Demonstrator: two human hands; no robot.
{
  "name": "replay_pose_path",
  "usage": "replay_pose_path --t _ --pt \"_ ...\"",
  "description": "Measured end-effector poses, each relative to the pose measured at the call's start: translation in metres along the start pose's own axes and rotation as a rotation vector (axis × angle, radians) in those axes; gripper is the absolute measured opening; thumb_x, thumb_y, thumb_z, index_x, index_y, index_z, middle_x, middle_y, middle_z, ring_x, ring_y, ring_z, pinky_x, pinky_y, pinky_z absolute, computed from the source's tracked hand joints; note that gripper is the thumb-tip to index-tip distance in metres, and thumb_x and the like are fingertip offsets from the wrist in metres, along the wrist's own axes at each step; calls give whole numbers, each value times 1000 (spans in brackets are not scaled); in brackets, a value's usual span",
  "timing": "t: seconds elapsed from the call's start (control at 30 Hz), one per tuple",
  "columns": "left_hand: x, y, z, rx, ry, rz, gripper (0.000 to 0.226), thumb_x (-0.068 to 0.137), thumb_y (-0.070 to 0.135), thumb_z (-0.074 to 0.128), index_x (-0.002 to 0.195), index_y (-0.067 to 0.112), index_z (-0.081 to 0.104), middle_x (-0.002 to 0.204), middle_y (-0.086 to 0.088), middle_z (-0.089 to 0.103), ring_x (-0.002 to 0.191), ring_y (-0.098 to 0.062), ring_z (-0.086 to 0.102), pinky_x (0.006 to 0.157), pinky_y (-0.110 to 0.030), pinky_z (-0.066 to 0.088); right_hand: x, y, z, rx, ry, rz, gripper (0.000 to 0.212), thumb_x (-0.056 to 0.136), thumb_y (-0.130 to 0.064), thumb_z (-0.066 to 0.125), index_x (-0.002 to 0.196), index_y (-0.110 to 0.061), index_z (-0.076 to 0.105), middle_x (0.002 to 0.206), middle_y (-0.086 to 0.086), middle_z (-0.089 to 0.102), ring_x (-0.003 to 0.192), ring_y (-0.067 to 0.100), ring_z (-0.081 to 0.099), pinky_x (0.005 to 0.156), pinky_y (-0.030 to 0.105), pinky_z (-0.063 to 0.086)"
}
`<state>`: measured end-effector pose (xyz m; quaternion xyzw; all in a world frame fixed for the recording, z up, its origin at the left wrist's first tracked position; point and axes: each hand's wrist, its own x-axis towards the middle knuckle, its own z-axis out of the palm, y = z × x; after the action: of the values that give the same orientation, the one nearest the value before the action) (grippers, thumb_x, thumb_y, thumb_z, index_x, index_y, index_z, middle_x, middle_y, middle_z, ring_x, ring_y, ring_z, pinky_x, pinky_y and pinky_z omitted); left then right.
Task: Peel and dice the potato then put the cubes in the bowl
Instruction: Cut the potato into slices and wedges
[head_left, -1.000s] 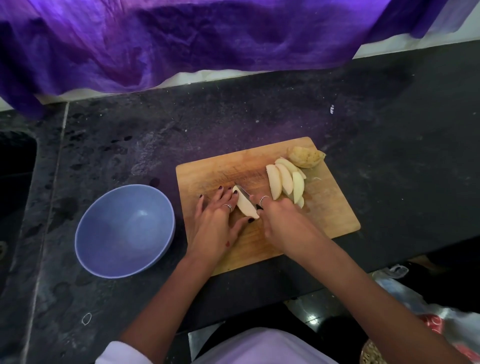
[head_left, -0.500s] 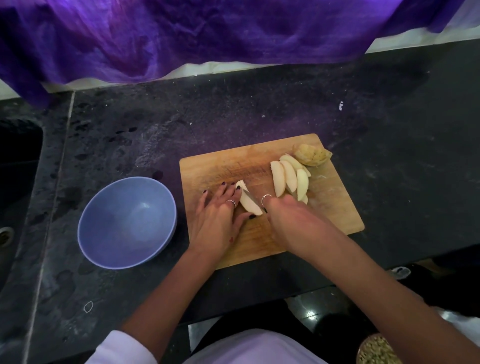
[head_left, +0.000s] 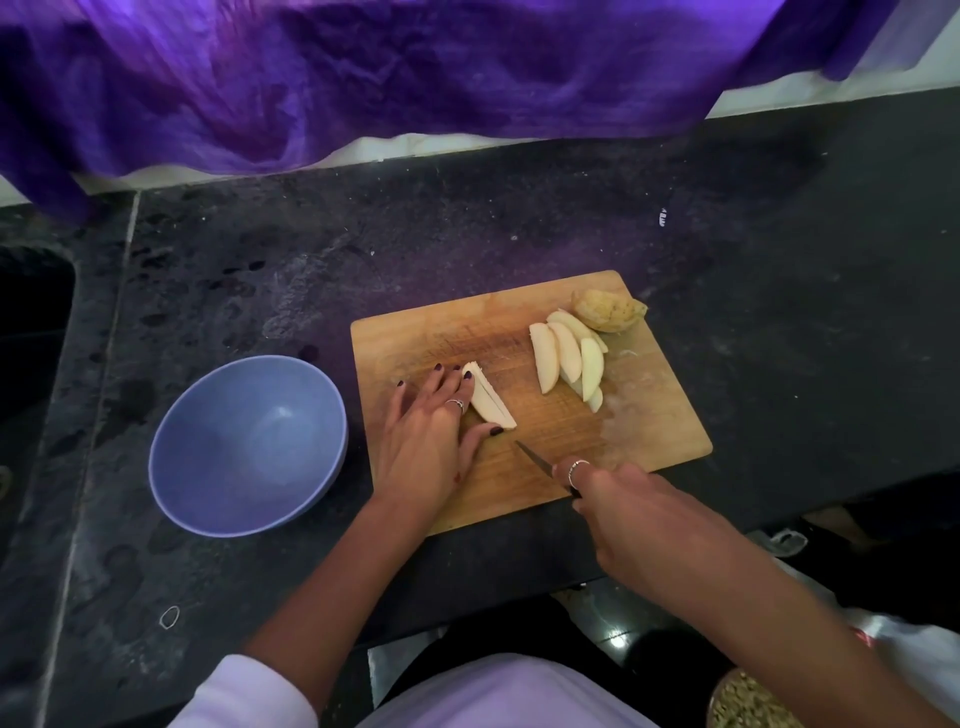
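A wooden cutting board (head_left: 670, 436) lies on the dark counter. My left hand (head_left: 426, 441) rests on the board and steadies a pale potato slice (head_left: 488, 397) that shows a lengthwise cut, fingertips and thumb touching it. My right hand (head_left: 634, 519) grips a small knife (head_left: 535, 460), its blade lifted off the slice and pointing toward my left thumb. Several more peeled potato slices (head_left: 569, 358) lie fanned at the board's right. A heap of potato peel (head_left: 608, 312) sits at the far right corner. An empty blue bowl (head_left: 249, 447) stands left of the board.
A purple cloth (head_left: 415, 73) hangs over the back wall above the counter. A sink (head_left: 31, 332) opens at the far left. A small ring-shaped band (head_left: 169, 617) lies on the counter near the front. Bags and a container of grains (head_left: 748, 706) sit below the counter's front edge.
My right hand has drawn the knife back out of the potato slice toward me. The slice now shows a lengthwise cut. My left hand stays on the slice.
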<state>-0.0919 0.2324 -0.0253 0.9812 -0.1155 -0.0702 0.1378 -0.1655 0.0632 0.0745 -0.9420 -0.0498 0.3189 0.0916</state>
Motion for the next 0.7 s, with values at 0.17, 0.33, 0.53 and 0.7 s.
replay_pose_path --t 0.17,0.33,0.53,0.7 --pt "-4 0 -1 -33 -23 3 64 98 54 35 152 24 19 160 9 13 147 -6 2 120 -39 -5 -6 -6 7 -11 112 10 44 99 -15 43 139 -29 31 76 -5 36 69 17 46 61 29 38" --pt "-10 -1 6 -152 91 15 53 97 44 46 145 23 39 155 8 29 144 -7 20 120 -34 4 20 -14 7 85 345 -18 43 99 -15 43 137 -33 34 70 -5 43 55 10 42 44 25 28" --pt "-10 -3 14 -252 143 31 41 96 33 54 133 17 56 147 1 44 139 -11 35 119 -33 11 48 -18 10 110 325 -39 41 99 -14 44 137 -29 38 73 -5 38 58 11 40 58 32 42" --pt "-8 -2 15 -261 127 26 39 97 30 52 133 16 56 148 1 43 140 -12 34 119 -34 10 53 -18 10 135 313 -60 42 99 -15 45 137 -30 37 76 -3 41 68 17 52 63 35 49"
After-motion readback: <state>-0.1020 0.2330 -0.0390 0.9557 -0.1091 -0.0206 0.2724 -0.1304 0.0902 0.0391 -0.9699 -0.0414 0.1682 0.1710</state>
